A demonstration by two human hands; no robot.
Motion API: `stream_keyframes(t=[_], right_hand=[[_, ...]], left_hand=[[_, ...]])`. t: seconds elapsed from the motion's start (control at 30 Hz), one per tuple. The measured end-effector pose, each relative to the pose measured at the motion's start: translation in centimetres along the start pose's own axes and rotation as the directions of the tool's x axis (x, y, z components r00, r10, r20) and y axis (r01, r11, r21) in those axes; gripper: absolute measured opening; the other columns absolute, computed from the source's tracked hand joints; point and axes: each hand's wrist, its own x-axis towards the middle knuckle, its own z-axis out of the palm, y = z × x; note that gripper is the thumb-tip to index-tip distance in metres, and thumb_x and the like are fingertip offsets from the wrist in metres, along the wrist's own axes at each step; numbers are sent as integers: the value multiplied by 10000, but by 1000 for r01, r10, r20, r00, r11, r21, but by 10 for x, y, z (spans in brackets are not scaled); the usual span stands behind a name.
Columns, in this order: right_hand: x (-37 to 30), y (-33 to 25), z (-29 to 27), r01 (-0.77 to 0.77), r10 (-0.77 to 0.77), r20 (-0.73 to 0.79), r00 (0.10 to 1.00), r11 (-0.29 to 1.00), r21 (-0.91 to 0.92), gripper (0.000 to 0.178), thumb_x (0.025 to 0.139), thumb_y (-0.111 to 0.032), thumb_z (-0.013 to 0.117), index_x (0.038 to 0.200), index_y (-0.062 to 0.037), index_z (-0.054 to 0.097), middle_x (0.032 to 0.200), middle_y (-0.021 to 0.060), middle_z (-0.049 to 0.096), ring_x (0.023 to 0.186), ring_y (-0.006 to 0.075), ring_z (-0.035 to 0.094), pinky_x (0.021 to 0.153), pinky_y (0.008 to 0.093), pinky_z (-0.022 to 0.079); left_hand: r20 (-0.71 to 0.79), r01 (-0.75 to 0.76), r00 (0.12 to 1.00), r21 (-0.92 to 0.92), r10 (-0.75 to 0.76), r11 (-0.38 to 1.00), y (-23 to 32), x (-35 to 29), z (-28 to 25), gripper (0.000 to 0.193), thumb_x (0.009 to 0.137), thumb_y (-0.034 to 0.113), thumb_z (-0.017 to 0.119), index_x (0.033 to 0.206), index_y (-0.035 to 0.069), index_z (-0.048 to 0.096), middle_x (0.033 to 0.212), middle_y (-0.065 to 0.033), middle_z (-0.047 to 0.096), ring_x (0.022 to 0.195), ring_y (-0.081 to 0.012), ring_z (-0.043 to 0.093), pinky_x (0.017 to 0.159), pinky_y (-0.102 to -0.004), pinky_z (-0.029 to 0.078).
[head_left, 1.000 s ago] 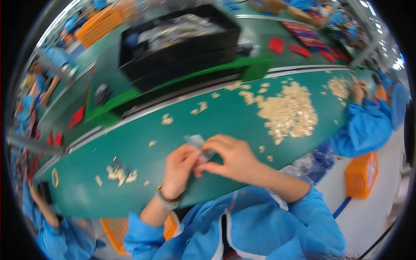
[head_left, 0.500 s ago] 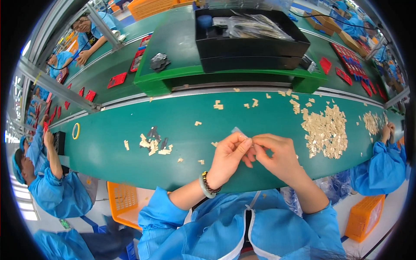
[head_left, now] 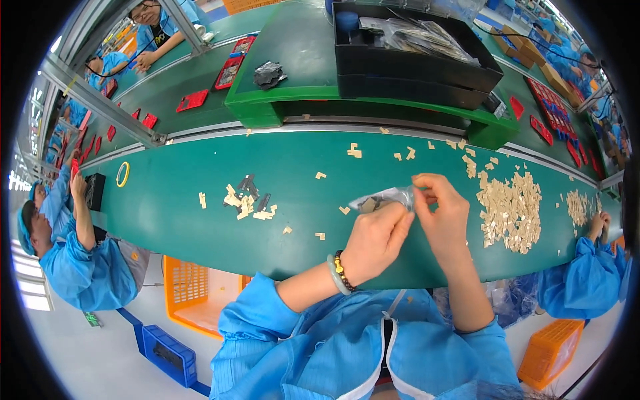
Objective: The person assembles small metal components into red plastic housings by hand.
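A small clear plastic bag is stretched between my hands above the green bench. Its lower part is closed in my left hand, and something dark and beige shows through the film. Thumb and fingers of my right hand pinch the bag's right end. To the right of my hands lies a big heap of small beige L-shaped pieces. Over on the left is a smaller mixed pile of beige pieces and dark grey pieces. Single beige pieces are scattered between and beyond these piles.
Behind the bench, a black bin with flat bags stands on a green raised shelf. A yellow tape ring lies at left. Co-workers sit at both sides. Below the bench are an orange crate and a blue crate.
My hands have drawn slightly apart, the right one higher, and the bag between them now shows much more. The whole view has shifted slightly.
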Motion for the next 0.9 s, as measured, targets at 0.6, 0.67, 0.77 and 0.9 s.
stream_keyframes(t=[0.6, 0.67, 0.77, 0.9], right_hand=[[0, 10, 28, -554, 114, 561, 820, 404, 728, 440, 886, -68, 632, 1290, 63, 516, 1216, 158, 596, 1028, 275, 639, 880, 392, 548], [3, 11, 40, -652, 154, 665, 731, 443, 615, 427, 873, -41, 643, 1274, 61, 537, 1265, 173, 568, 1016, 252, 647, 895, 371, 537], [6, 6, 65, -505, -37, 604, 796, 508, 697, 407, 848, -88, 700, 1212, 57, 593, 1305, 143, 548, 1158, 176, 524, 953, 309, 471], [22, 16, 83, -636, -30, 708, 705, 414, 651, 347, 848, -109, 701, 1136, 63, 613, 1220, 102, 571, 1041, 132, 559, 880, 281, 485]], left_hand=[[-153, 167, 975, 10, -163, 986, -38, 0, -72, 238, 902, 37, 579, 1131, -27, 572, 982, -89, 611, 858, -142, 576, 690, -261, 468], [-205, 269, 923, -255, -324, 929, -26, -5, -82, 99, 930, 28, 550, 995, 3, 620, 802, -37, 621, 625, -103, 559, 541, -230, 440], [-322, 192, 916, -176, -240, 966, -46, -15, -105, 98, 937, 22, 515, 904, 15, 607, 782, -31, 605, 594, -67, 525, 480, -191, 387], [-213, 213, 935, -302, -283, 929, -80, -6, -114, 119, 922, 30, 534, 814, 15, 583, 740, -30, 590, 540, -50, 461, 440, -175, 326]])
